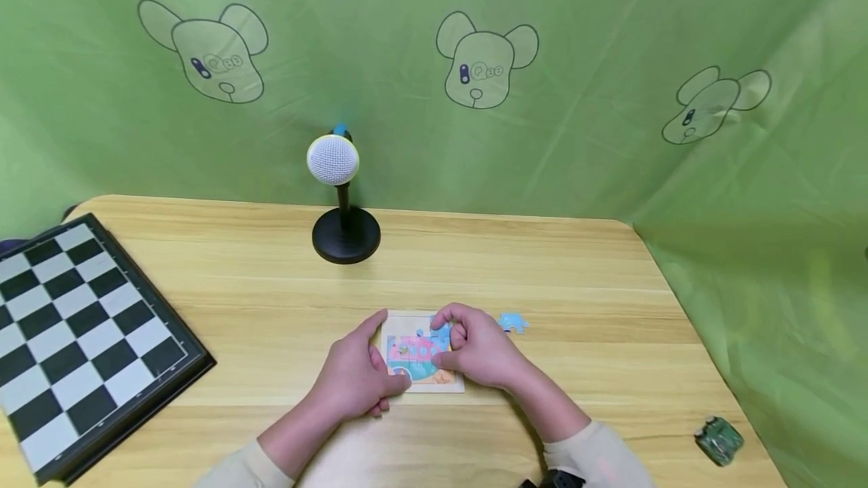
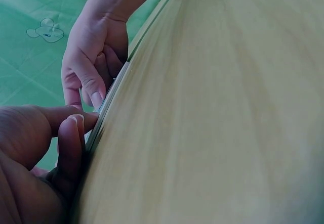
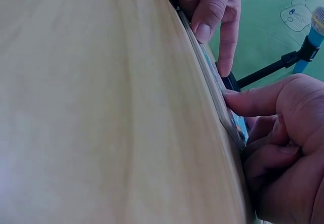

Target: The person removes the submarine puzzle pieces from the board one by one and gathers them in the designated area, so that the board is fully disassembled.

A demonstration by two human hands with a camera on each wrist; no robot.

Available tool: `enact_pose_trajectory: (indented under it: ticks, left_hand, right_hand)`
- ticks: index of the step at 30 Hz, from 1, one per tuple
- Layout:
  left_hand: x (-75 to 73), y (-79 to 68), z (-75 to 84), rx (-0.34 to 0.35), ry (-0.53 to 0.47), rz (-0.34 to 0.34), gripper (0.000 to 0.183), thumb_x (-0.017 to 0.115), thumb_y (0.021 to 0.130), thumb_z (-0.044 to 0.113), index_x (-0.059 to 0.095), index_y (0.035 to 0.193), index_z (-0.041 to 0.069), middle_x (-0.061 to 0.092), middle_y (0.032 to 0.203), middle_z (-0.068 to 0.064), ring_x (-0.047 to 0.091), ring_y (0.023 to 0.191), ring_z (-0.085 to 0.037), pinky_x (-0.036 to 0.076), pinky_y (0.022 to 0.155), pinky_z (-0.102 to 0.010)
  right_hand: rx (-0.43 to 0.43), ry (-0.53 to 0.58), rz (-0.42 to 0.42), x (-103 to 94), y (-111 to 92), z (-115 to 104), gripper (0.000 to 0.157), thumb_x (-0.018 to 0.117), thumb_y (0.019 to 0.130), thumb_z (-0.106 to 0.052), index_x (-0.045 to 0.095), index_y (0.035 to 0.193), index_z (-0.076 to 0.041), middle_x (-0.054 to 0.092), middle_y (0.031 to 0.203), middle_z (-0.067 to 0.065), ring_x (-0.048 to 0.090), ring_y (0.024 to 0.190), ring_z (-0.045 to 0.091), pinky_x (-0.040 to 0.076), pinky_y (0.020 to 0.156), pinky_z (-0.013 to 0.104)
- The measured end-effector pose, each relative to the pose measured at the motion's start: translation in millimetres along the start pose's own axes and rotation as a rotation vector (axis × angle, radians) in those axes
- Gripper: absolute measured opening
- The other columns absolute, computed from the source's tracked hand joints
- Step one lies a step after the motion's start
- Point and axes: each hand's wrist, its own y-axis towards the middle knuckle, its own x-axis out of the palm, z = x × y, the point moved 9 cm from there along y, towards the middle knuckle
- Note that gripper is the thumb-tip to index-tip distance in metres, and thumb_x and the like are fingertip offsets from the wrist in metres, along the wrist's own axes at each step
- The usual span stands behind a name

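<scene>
A small jigsaw puzzle in a pale tray lies on the table, with a pink and blue picture partly filled in. My left hand steadies it: the index finger stretches along the left edge to the top corner and the thumb presses the lower left edge. My right hand pinches a blue puzzle piece at the upper right of the picture between bent index finger and thumb. The right wrist view shows that thumb right at the tray's edge. Another blue puzzle piece lies loose beyond the right hand.
A black and white chessboard takes up the left side of the wooden table. At the back stands a microphone on a round black base. A small green object sits near the right edge. Green cloth hangs behind.
</scene>
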Motion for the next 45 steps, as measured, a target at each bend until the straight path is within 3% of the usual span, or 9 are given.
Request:
enact_pose_trajectory:
  ticks: [9, 14, 22, 35, 45]
  left_hand:
    - [0.1, 0.8, -0.6, 0.018, 0.020, -0.004, 0.100, 0.085, 0.073, 0.005, 0.029, 0.156, 0.003, 0.057, 0.067, -0.010, 0.059, 0.041, -0.021, 0.054, 0.041, -0.038]
    - [0.7, 1.5, 0.1, 0.023, 0.016, -0.005, 0.100, 0.085, 0.073, 0.004, 0.028, 0.156, 0.003, 0.057, 0.067, -0.010, 0.059, 0.040, -0.021, 0.054, 0.041, -0.039]
    - [-0.1, 1.7, 2.0, 0.023, 0.017, -0.001, 0.100, 0.085, 0.073, 0.004, 0.029, 0.155, 0.003, 0.057, 0.067, -0.010, 0.059, 0.040, -0.021, 0.054, 0.040, -0.038]
    - [-0.1, 1.9, 0.6, 0.014, 0.010, -0.003, 0.101, 0.086, 0.073, 0.004, 0.029, 0.156, 0.004, 0.057, 0.068, -0.011, 0.059, 0.041, -0.021, 0.054, 0.041, -0.038]
    - [-0.2, 0.9, 0.1, 0.008, 0.013, -0.006, 0.101, 0.086, 0.073, 0.004, 0.028, 0.156, 0.004, 0.057, 0.069, -0.011, 0.059, 0.041, -0.021, 0.054, 0.041, -0.038]
  right_hand:
    - [-0.055, 0.022, 0.057, -6.4, -4, -6, 0.036, 0.086, 0.074, -0.003, 0.070, 0.106, -0.009, 0.032, 0.057, -0.004, 0.029, 0.052, 0.010, 0.041, 0.061, 0.026]
    - [-0.025, -0.020, 0.108, -15.8, -7, -6, 0.044, 0.088, 0.074, -0.008, 0.067, 0.113, -0.008, 0.034, 0.058, -0.004, 0.029, 0.052, 0.009, 0.036, 0.057, 0.025]
    - [-0.013, -0.099, 0.046, -13.2, -3, -3, 0.049, 0.084, 0.080, -0.010, 0.064, 0.124, -0.014, 0.039, 0.057, -0.004, 0.035, 0.049, 0.008, 0.036, 0.052, 0.025]
    - [0.021, -0.118, 0.034, -12.2, -4, 0, 0.039, 0.084, 0.082, -0.016, 0.062, 0.114, -0.012, 0.041, 0.058, -0.003, 0.035, 0.049, 0.010, 0.032, 0.049, 0.025]
    - [0.026, -0.089, 0.116, -22.8, -15, 0, 0.044, 0.088, 0.077, -0.023, 0.062, 0.111, -0.012, 0.039, 0.060, -0.004, 0.034, 0.053, 0.009, 0.038, 0.056, 0.027]
